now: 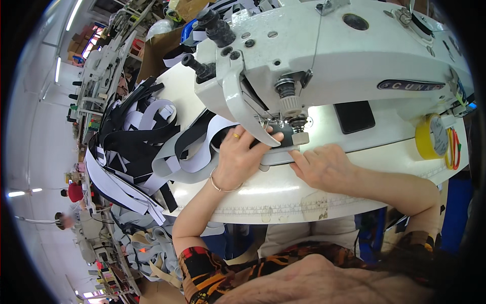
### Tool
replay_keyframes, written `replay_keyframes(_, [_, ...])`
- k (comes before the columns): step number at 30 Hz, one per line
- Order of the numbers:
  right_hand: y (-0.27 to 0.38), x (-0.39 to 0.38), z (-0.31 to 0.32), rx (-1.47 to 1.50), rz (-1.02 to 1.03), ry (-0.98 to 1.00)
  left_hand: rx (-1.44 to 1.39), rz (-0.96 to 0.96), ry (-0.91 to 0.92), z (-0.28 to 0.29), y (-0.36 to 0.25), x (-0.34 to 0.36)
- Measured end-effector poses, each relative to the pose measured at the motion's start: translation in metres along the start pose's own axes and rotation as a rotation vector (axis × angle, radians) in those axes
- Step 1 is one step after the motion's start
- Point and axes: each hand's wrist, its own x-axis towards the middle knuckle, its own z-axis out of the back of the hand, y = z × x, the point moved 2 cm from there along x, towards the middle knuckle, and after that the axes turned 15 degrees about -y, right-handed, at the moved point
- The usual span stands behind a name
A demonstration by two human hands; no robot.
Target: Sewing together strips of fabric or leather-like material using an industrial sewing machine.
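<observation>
At the needle area of a white industrial sewing machine [324,48], my left hand [237,158] is closed on a black fabric strip [285,133], thumb and fingers close to the presser area. A gold ring and a thin bracelet are on that hand and wrist. My right hand [326,167] rests just right of the needle, at the front edge of the machine bed. Its fingers are curled, fingertips down by the edge; whatever they pinch, if anything, is too small to make out. Looped grey-and-black strips [195,157] trail left of my left hand.
A pile of black and white strips [134,137] covers the table's left end. On the right lie a black phone [354,117], a yellow tape roll [428,137] and orange-handled scissors [454,148]. A ruler scale [273,213] runs along the table's front edge. Other people and machines are far left.
</observation>
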Motion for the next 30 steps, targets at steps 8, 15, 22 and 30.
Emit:
replay_keyframes(8, [0.0,-0.005,-0.003,0.007,-0.048,-0.002,-0.01,-0.029,0.099,-0.001,0.001,-0.001])
replay_keyframes(15, [0.001,-0.006,-0.005,0.002,-0.023,-0.014,-0.027,-0.019,0.105,0.004,0.001,-0.001])
replay_keyframes(22, [0.002,-0.002,-0.001,-0.003,-0.001,-0.016,-0.068,0.015,0.13,0.005,-0.006,0.002])
replay_keyframes(30, [0.002,0.0,-0.001,-0.012,0.023,-0.044,0.006,-0.09,0.122,-0.001,0.006,-0.001])
